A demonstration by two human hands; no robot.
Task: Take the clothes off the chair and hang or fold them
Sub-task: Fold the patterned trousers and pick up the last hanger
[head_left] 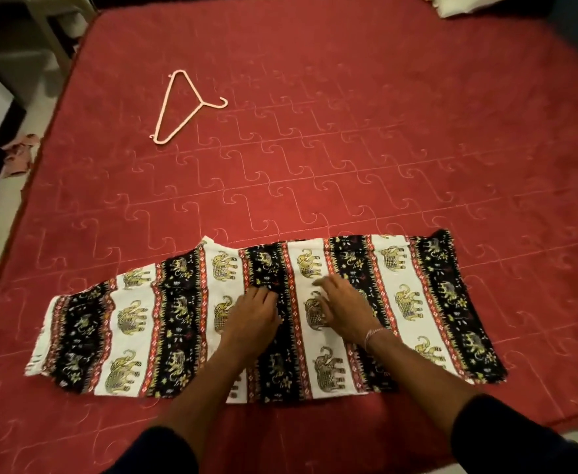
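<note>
A patterned garment [164, 323], black and white bands with yellow elephants and red trim, lies spread flat across the near part of a red quilted mattress [349, 148]. My left hand [255, 314] rests palm down on its middle, fingers slightly curled on the cloth. Just to the right, my right hand [344, 307] also presses flat on the fabric, fingers pointing left. Neither hand has the cloth lifted. A pink plastic hanger [181, 109] lies bare on the mattress at the far left, well away from both hands.
A white pillow [458, 5] sits at the far right corner of the mattress. Pinkish cloth [19, 153] lies on the floor beside the left edge. Pale chair legs [53, 39] stand at the far left. The mattress front edge is near my arms.
</note>
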